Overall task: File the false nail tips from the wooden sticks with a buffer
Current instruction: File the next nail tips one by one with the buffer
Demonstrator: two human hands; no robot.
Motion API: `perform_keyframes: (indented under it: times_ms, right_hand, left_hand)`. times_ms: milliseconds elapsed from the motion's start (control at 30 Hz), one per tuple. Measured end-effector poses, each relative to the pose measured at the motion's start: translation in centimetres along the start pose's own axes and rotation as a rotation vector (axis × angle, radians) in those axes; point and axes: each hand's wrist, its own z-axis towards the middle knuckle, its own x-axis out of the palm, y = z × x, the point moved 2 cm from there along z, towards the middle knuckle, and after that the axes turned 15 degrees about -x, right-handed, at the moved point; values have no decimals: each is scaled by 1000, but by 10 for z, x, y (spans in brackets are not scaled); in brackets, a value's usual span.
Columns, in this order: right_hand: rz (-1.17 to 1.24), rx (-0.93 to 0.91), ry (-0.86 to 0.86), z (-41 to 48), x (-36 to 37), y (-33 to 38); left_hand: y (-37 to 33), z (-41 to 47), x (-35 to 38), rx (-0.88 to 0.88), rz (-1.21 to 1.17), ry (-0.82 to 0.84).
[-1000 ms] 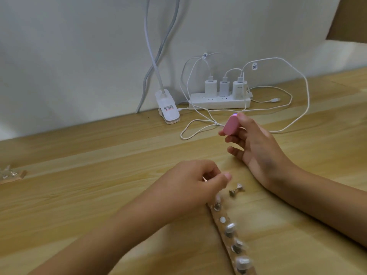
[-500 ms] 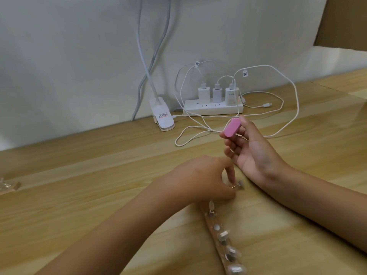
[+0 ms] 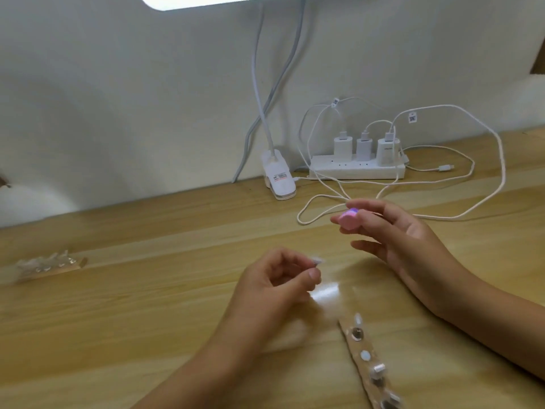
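Left hand (image 3: 280, 283) pinches one clear nail tip (image 3: 317, 261); right hand (image 3: 413, 249) grips the pink buffer (image 3: 349, 219) just right of it, apart. The near wooden stick (image 3: 371, 370) holds several tips and the left stick (image 3: 50, 266) holds more, so most filing probably remains.

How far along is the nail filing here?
Done: a tip is lifted clear, pinched in the left hand. In hand: the right hand holds the pink buffer, not yet touching the tip. Left: filing it, plus tips on the near stick and the far-left stick.
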Motion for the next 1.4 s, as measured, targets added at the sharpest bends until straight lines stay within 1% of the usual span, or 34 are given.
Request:
perform_keyframes:
  times_ms: [67, 200, 300, 433, 500, 567, 633, 767, 867, 967, 1033, 1100, 1133, 1233, 1367, 1400]
  right_hand:
    - [-45, -60, 79, -6, 8, 2]
    - [-132, -162, 204, -16, 16, 3]
    - [-204, -184, 245, -16, 16, 3]
    - [-232, -248, 295, -20, 18, 5]
    - [-252, -238, 336, -21, 20, 4]
    - [-272, -183, 370, -19, 20, 3]
    - [-275, -153, 382, -18, 19, 1]
    - [-293, -233, 391, -21, 21, 4]
    - [-269, -199, 382, -20, 20, 2]
    - [-289, -292, 382, -23, 20, 5]
    - [-289, -260, 399, -23, 21, 3]
    - [-253, -153, 401, -21, 21, 0]
    - [-249, -135, 395, -21, 20, 0]
    - [-250, -210, 395, -22, 21, 5]
    - [-243, -151, 395, -21, 18, 0]
    - [-248, -178, 382, -22, 17, 1]
  left_hand:
    - [6, -3, -1, 47, -13, -46]
    - [6, -5, -2, 121, -14, -37]
    - [6, -6, -4, 129, 44, -10]
    - [6, -7, -4, 110, 67, -16]
    - [6, -7, -3, 116, 69, -17]
    - [5, -8, -2, 124, 81, -22]
    - [5, -9, -1, 125, 95, -32]
    - [5, -10, 0, 121, 102, -45]
    - [5, -11, -1, 124, 96, -36]
    - [5, -11, -1, 123, 90, -37]
    - [6, -12, -1, 132, 97, -35]
    - [6, -12, -1, 138, 94, -30]
    - [6, -12, -1, 140, 93, -30]
    - [6, -12, -1, 145, 101, -37]
    - [7, -12, -2, 146, 116, -38]
    - [7, -12, -2, 146, 118, -35]
